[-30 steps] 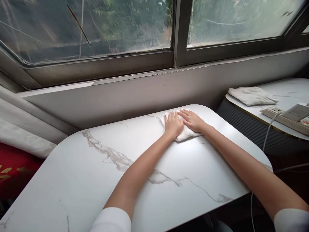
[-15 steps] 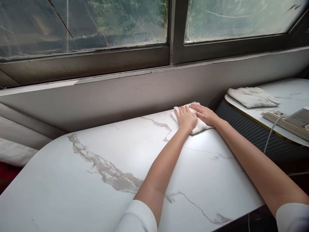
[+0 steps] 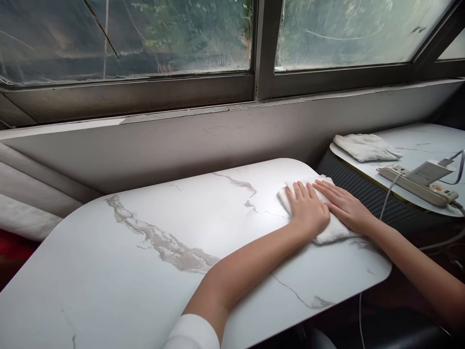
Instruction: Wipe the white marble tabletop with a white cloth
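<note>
A white folded cloth (image 3: 333, 234) lies on the white marble-patterned table (image 3: 138, 276), near its right edge. My left hand (image 3: 308, 209) rests flat on the cloth, fingers stretched out and pointing toward the window. My right hand (image 3: 345, 206) lies flat beside it on the same cloth, fingers angled to the left and touching the left hand. Both hands cover most of the cloth; only its far corner and near edge show.
To the right stands a second marble-topped table (image 3: 414, 138) with another folded white cloth (image 3: 363, 146) and a power strip (image 3: 417, 188) with a plugged-in adapter and cables. A grey wall ledge and window frame (image 3: 261, 82) run behind. Grey cushions sit at left.
Both hands slid the cloth along the table: first out to the far right edge by the wall, then back toward me along the right side.
</note>
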Demonstrator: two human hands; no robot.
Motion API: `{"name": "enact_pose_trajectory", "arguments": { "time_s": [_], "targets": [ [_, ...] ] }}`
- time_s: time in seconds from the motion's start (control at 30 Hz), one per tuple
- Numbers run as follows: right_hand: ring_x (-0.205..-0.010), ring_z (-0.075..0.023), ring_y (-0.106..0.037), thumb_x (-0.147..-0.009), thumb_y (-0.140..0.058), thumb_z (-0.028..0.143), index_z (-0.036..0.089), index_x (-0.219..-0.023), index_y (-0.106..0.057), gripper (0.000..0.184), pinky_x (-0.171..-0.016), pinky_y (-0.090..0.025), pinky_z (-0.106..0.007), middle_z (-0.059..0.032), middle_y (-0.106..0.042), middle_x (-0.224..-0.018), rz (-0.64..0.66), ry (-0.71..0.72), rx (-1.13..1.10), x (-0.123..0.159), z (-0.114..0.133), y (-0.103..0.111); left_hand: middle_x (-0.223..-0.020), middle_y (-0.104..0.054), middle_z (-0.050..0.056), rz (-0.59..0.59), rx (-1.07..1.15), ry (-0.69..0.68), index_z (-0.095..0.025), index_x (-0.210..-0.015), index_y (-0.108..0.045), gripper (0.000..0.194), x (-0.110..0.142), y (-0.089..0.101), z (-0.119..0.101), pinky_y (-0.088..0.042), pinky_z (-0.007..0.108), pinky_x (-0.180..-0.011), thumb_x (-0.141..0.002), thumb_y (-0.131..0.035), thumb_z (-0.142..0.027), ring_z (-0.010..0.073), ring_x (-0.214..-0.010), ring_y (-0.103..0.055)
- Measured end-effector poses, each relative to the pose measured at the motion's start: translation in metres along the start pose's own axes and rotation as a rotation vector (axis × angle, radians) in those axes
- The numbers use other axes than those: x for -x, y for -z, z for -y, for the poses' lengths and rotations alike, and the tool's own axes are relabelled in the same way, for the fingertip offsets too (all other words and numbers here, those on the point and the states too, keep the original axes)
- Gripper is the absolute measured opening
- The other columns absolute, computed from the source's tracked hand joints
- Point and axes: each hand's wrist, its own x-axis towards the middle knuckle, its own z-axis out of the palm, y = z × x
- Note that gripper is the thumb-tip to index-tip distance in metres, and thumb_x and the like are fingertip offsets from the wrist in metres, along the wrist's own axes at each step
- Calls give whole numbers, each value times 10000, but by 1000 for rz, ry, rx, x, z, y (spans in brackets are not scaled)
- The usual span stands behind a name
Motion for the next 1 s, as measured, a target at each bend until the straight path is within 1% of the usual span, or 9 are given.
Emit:
{"name": "enact_pose_trajectory", "arguments": {
  "time_s": [0.13, 0.23, 0.33, 0.47, 0.63, 0.7, 0.77, 0.87, 1.0],
  "targets": [
    [-1399, -243, -296, -982, -263, 405, 307, -1515, -170, 550, -1109, -319, -482, -41, -336, -1527, -16, 5, 28, 42, 21, 9, -1501, -334, 206, 9, -4, -68, -19, -1457, -286, 613, 35, 5, -15, -175, 551, -1141, -955, -217, -365, 335, -1416, -227],
    [-1401, -251, -291, -987, -267, 365, 315, -1522, -121, 557, -1104, -321, -497, -41, -312, -1538, -46, 20, 47, 62, 39, 12, -1497, -339, 212, 13, 1, -109, -19, -1452, -297, 614, 57, 10, -18, -185, 566, -1135, -957, -210, -371, 345, -1412, -234],
    [-1402, -258, -287, -986, -262, 335, 304, -1526, -95, 566, -1094, -334, -500, -43, -296, -1545, -70, 26, 66, 73, 61, 12, -1500, -333, 210, 25, 0, -143, -22, -1455, -292, 611, 77, 16, -14, -188, 573, -1133, -962, -202, -371, 342, -1415, -228],
    [-1404, -263, -280, -979, -251, 298, 272, -1532, -60, 585, -1085, -341, -501, -54, -276, -1552, -87, 35, 108, 76, 95, 10, -1518, -300, 203, 61, 2, -168, -27, -1465, -269, 612, 101, 27, 2, -189, 567, -1138, -970, -193, -378, 338, -1423, -198],
    [-1416, -254, -251, -974, -264, 282, 248, -1533, -9, 616, -1090, -337, -499, -69, -291, -1546, -75, 43, 116, 67, 137, 5, -1531, -258, 210, 104, 30, -162, -28, -1475, -237, 616, 125, 42, 31, -171, 564, -1144, -975, -186, -385, 327, -1433, -162],
    [-1417, -247, -250, -972, -271, 274, 250, -1533, -25, 613, -1093, -333, -501, -71, -310, -1537, -71, 36, 109, 60, 146, 1, -1536, -249, 202, 112, 32, -147, -35, -1476, -238, 612, 129, 46, 43, -167, 556, -1148, -975, -188, -384, 315, -1436, -154],
    [-1414, -238, -259, -970, -275, 269, 250, -1531, -73, 596, -1100, -327, -495, -74, -333, -1526, -65, 26, 99, 49, 151, -4, -1543, -242, 189, 106, 29, -127, -43, -1477, -239, 607, 128, 47, 53, -161, 543, -1153, -975, -187, -380, 300, -1440, -148],
    [-1404, -228, -285, -966, -276, 279, 231, -1509, -200, 550, -1113, -313, -475, -79, -367, -1509, -42, 17, 75, 24, 148, -12, -1544, -242, 183, 90, 27, -78, -48, -1476, -242, 600, 116, 46, 69, -157, 535, -1154, -972, -195, -370, 294, -1440, -153],
    [-1391, -237, -312, -957, -257, 307, 176, -1434, -374, 508, -1118, -304, -460, -95, -391, -1493, -11, -10, 50, -24, 135, -24, -1539, -263, 177, 79, 38, -5, -55, -1470, -264, 586, 81, 45, 95, -160, 516, -1154, -962, -225, -343, 286, -1434, -184]
  ]
}}
